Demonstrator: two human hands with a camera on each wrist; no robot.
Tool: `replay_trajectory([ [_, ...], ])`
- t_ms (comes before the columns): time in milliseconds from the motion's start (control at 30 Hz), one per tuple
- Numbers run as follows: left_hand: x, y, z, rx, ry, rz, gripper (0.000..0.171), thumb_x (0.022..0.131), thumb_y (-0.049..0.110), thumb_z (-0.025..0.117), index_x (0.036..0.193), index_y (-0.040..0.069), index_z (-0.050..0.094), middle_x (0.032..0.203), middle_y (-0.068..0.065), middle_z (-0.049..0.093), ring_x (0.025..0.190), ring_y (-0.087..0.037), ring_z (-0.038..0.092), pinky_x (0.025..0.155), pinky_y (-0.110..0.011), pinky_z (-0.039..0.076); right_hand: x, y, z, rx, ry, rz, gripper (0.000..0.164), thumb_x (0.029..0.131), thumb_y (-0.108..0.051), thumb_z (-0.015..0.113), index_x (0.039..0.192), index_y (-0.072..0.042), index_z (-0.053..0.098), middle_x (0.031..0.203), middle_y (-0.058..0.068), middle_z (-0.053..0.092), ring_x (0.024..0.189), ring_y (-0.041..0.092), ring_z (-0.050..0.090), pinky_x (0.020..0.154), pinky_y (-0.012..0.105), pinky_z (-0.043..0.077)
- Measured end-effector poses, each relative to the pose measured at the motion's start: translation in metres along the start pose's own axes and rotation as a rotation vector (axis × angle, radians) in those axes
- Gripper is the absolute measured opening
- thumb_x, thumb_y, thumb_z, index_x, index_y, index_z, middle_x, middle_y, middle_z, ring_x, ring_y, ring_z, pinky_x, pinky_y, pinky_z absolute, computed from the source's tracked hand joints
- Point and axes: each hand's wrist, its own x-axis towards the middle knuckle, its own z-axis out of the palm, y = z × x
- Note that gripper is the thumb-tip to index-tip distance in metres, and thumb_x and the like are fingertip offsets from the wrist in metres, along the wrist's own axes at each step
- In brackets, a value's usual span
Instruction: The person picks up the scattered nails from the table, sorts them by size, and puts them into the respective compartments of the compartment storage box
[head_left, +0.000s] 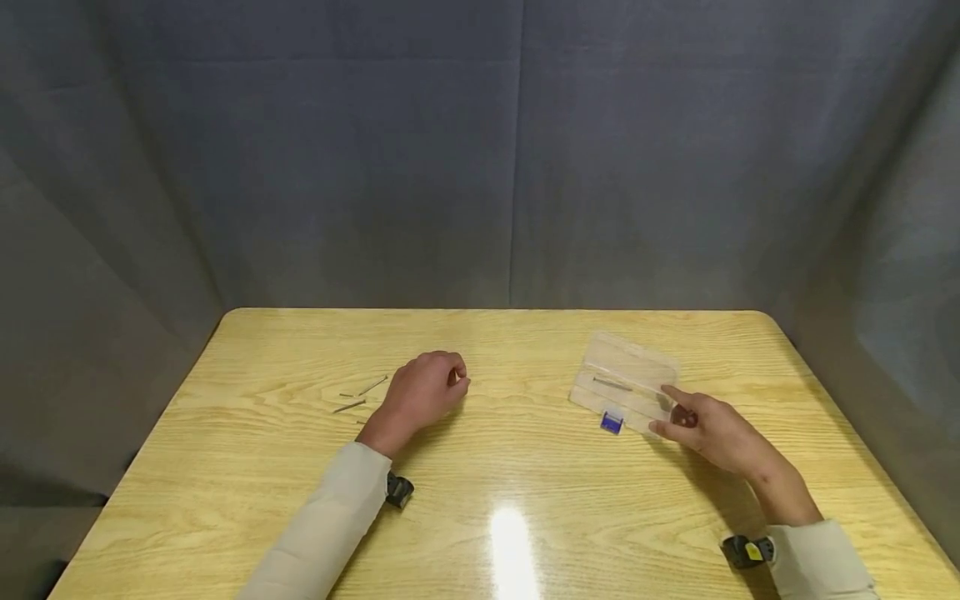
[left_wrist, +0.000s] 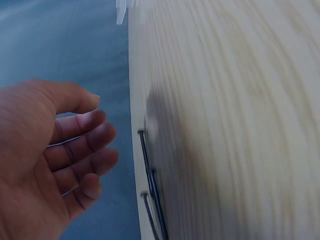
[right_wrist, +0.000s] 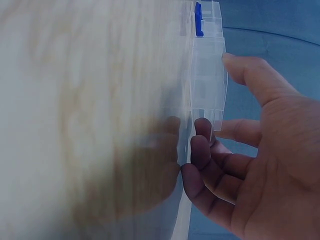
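My left hand (head_left: 429, 387) is over the left-middle of the table, its fingers loosely bent and nothing between them. Beside its wrist lie several nails, among them a long nail (head_left: 372, 386) and another nail (head_left: 349, 406); one is partly hidden by the wrist. In the left wrist view, dark nails (left_wrist: 145, 155) lie past the fingertips. A clear plastic box (head_left: 633, 367) with a blue latch (head_left: 612, 422) rests on the table at right. My right hand (head_left: 712, 429) holds its right end between thumb and forefinger. One nail (head_left: 612, 384) shows within the box's outline; inside or on top, I cannot tell.
The wooden table (head_left: 525, 458) has a bright glare spot near its front. Grey cloth (head_left: 375, 167) hangs behind the table and along both sides. A wrist camera (head_left: 399, 490) sits on the left arm and another camera (head_left: 746, 551) on the right.
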Motion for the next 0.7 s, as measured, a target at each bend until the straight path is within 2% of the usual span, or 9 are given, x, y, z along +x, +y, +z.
replay_trajectory([
  [433, -0.021, -0.043, -0.023, 0.01, 0.03, -0.101, 0.011, 0.1, 0.018, 0.069, 0.106, 0.01, 0.073, 0.094, -0.001, 0.065, 0.073, -0.016, 0.058, 0.065, -0.038, 0.05, 0.0, -0.001, -0.001, 0.001, -0.008, 0.015, 0.078, 0.099, -0.032, 0.071, 0.151, 0.014, 0.036, 0.091, 0.004, 0.057, 0.074, 0.016, 0.048, 0.062, 0.031, 0.04],
  [700, -0.03, -0.057, -0.033, 0.034, 0.007, -0.127, 0.01, 0.1, 0.015, 0.069, 0.106, 0.008, 0.074, 0.096, -0.004, 0.067, 0.077, -0.019, 0.061, 0.069, -0.042, 0.052, 0.0, 0.001, -0.002, 0.002, -0.01, 0.011, 0.078, 0.099, -0.034, 0.071, 0.152, 0.013, 0.036, 0.091, 0.004, 0.057, 0.073, 0.017, 0.049, 0.062, 0.03, 0.041],
])
